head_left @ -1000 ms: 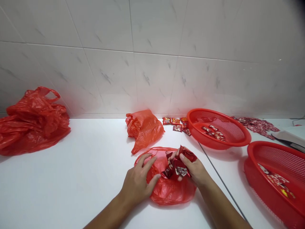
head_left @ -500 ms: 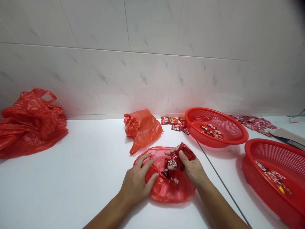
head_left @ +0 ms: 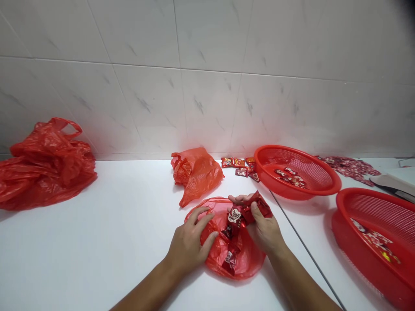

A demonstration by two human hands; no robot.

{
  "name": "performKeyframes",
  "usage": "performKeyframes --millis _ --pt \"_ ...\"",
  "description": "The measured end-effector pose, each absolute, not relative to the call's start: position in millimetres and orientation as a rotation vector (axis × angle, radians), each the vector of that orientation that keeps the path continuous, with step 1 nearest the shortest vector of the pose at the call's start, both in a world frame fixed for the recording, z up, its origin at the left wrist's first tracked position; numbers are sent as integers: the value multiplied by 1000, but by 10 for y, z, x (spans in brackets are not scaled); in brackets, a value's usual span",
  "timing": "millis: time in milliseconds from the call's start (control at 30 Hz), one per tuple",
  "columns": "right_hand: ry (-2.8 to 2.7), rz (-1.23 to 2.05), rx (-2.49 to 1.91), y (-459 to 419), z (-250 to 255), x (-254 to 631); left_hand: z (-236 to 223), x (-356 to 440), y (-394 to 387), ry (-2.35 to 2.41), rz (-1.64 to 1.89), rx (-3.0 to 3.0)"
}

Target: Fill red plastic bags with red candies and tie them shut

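Observation:
A red plastic bag [head_left: 251, 263] lies spread open on the white table in front of me, with small dark-red packets [head_left: 229, 260] in it. My left hand [head_left: 191, 239] rests at the bag's left side, fingers apart, touching the plastic and holding nothing. Above the bag's right part, my right hand [head_left: 264, 226] grips several small red packets [head_left: 256, 207] between thumb and fingers. One packet with a pale printed label faces me there. How many packets the hand holds is partly hidden.
A crumpled red bag [head_left: 197, 172] lies behind the open one, near several loose packets [head_left: 239, 163]. Two red mesh baskets [head_left: 324, 190] with packets inside stand to the right. A larger red bag [head_left: 48, 168] sits at far left; more packets [head_left: 350, 168] are heaped at back right.
A packet now lies near the front of the bag, where a blurred one was falling. My right hand still grips packets, fanned out a little more. The view has shifted slightly.

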State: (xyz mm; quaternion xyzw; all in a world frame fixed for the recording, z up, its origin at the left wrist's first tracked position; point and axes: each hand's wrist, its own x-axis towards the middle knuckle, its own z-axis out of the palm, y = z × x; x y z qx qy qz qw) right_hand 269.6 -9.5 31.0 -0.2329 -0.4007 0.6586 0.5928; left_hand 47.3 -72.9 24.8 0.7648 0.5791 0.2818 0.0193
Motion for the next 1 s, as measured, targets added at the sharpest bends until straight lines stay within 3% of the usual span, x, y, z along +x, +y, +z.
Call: performKeyframes --millis 367,633,1000 --pt "-776 1653 -439 -85 412 2718 224 469 -721 1739 1009 2457" --pt "-994 1696 -408 -115 279 2683 192 466 -715 1737 1003 2477" --pt "-1249 1512 -608 -127 289 2742 212 478 -708 1715 1017 2459"
